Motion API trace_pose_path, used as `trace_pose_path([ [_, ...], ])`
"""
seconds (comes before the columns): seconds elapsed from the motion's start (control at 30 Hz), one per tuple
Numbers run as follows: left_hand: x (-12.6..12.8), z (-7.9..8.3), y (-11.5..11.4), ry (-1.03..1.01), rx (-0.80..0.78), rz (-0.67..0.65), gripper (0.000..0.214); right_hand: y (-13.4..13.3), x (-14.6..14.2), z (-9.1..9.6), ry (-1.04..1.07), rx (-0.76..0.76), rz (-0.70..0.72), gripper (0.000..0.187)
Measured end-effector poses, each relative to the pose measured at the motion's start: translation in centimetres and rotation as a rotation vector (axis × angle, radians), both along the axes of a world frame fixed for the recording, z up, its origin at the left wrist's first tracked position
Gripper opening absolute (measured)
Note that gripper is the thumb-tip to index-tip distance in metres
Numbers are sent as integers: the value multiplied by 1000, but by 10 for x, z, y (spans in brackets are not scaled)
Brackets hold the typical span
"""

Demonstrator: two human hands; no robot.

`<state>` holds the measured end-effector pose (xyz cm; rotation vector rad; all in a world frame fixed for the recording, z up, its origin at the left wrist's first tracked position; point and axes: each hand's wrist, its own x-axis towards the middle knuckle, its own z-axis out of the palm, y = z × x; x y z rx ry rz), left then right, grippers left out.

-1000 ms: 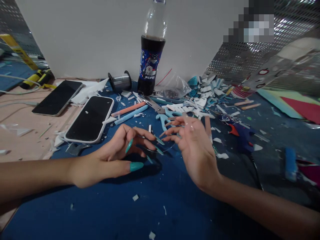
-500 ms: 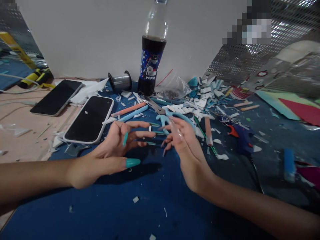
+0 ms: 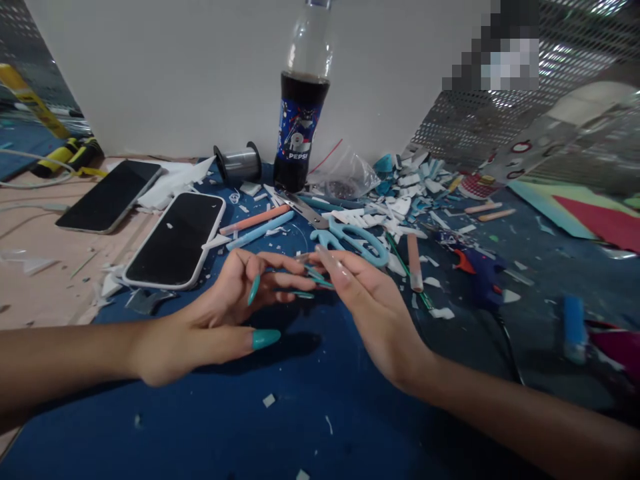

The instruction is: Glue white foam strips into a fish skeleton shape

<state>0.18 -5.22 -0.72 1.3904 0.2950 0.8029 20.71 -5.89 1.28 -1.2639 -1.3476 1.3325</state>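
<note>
My left hand (image 3: 215,320), with long teal nails, lies low over the blue mat (image 3: 310,407). Its fingers are stretched and apart, pointing right, and the thumb sticks out to the side. My right hand (image 3: 373,303) reaches in from the right with fingers pressed together, its fingertips meeting the left hand's fingertips in a pinch. What is pinched there is too small to make out. Teal-handled scissors (image 3: 353,238) lie just beyond both hands.
A Pepsi bottle (image 3: 300,127) stands at the back, beside a wire spool (image 3: 239,162). Two phones (image 3: 175,240) (image 3: 107,197) lie at the left. Pens (image 3: 260,223), paper scraps (image 3: 410,187), a glue stick (image 3: 414,262), a blue glue gun (image 3: 483,275) and coloured sheets (image 3: 595,213) litter the right.
My right hand turned from spread and raised to fingers together, and came down to meet the left fingertips. The left hand stayed nearly still. The scissors are now uncovered.
</note>
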Motion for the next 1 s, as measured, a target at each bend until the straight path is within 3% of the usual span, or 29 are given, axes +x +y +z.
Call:
trace_pose_path([
  [0.23, 1, 14, 0, 197, 82, -151, 26, 3, -2, -7, 230, -129, 11, 19],
  [0.47, 6, 10, -4, 299, 518, -157, 39, 10, -1, -5, 560, -250, -27, 16],
  [0.67, 5, 5, -10, 407, 835, -168, 31, 19, 4, 6, 547, -241, -111, 23],
  [0.87, 7, 7, -10, 418, 904, -161, 26, 32, 12, 9, 504, -131, -164, 27],
  [1.0, 6, 6, -11, 458, 937, -164, 23, 32, 15, 11, 454, -66, -90, 31],
])
